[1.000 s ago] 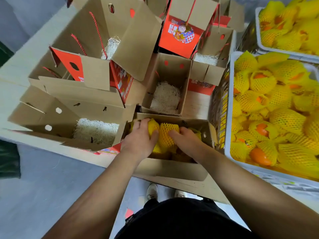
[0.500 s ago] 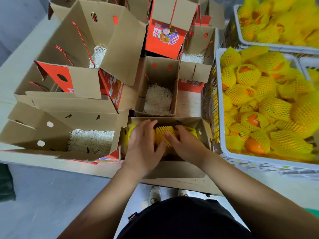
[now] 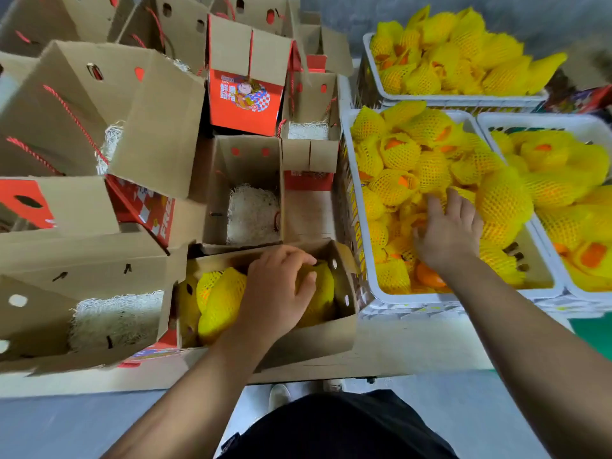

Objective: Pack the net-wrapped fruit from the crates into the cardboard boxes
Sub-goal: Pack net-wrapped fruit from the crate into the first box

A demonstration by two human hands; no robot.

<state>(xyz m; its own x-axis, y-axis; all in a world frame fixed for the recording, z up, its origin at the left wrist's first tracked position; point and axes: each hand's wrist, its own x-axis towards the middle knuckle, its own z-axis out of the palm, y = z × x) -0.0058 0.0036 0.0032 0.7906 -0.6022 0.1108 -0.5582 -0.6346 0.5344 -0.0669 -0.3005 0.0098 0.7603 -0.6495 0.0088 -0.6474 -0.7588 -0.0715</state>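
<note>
Left hand: the left hand [image 3: 278, 289] is laid inside the nearest cardboard box [image 3: 318, 339], fingers curled over a net-wrapped fruit [image 3: 319, 293] at the box's right end; the fruit is gripped from above.
Right hand: the right hand [image 3: 447, 230] is held over the near crate [image 3: 374, 293], fingers spread and loose, resting on the netted fruit pile [image 3: 414, 160]; nothing is seen clasped, though the fingertips are partly blurred.
Packed fruit: more yellow-netted pieces [image 3: 220, 303] are seen lying in the left part of the same box, touching one another; the count is hidden by the hand.
Crates: three white crates are seen, near, far crate [image 3: 457, 101] and right crate [image 3: 486, 122], all holding fruit in yellow foam net, orange skin showing through gaps. The right crate is cut off by the frame edge.
Writing: on the upright red box [image 3: 245, 101] Chinese characters and a cartoon figure are printed; the characters are too small to be read with certainty. On a tilted red panel [image 3: 155, 210] the letters "FRE" are readable, the rest is cut off.
Other boxes: an open box [image 3: 248, 193] lined with white shredded filler stands just behind the nearest box; another filler-lined box [image 3: 99, 313] lies to its left. Red cord handles are seen on several.
Hard to make out: the labels on the crate fronts are blurred.
</note>
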